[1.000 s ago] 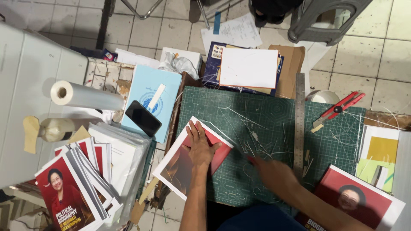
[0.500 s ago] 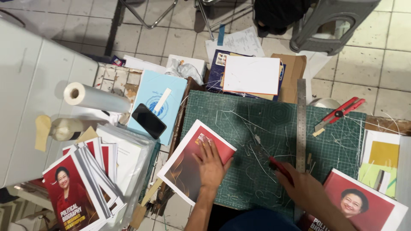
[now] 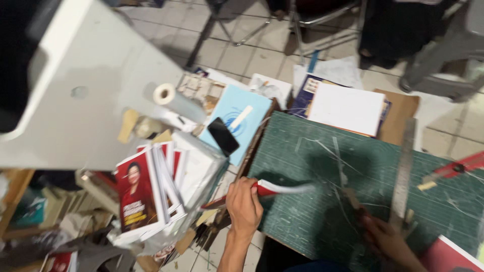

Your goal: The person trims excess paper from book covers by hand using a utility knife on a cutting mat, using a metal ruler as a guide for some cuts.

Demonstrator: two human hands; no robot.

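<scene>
I operate from the head view. My left hand [image 3: 244,204] is clenched around a red-and-white printed booklet [image 3: 280,189], gripping it at its left end. The booklet is lifted edge-on at the near left edge of the green cutting mat [image 3: 353,166], its free end pointing right over the mat.

My right hand [image 3: 383,236] rests low on the mat near the right, beside the near end of the long metal ruler [image 3: 403,171]. It appears closed on a small tool, but motion blur prevents confirmation; I cannot tell what it grasps.

Surroundings:
- Thin paper offcuts [image 3: 338,156] lie scattered across the mat.
- A stack of matching red-covered booklets [image 3: 146,196] leans at the left, well apart from the mat.
- A black phone [image 3: 223,136] lies on a light blue book [image 3: 237,113] at the far left of the mat.
- A white sheet [image 3: 348,108] sits on dark books at the far edge.
- A red-handled cutter [image 3: 454,168] lies at the far right.
- A further red cover [image 3: 451,257] shows at the near right corner.

Progress, as a judgement: the offcuts suggest that trimming has been done on the mat. The booklet in hand is off the mat surface, so this piece looks finished or in transfer. The large leaning stack does not show how much work is left.
</scene>
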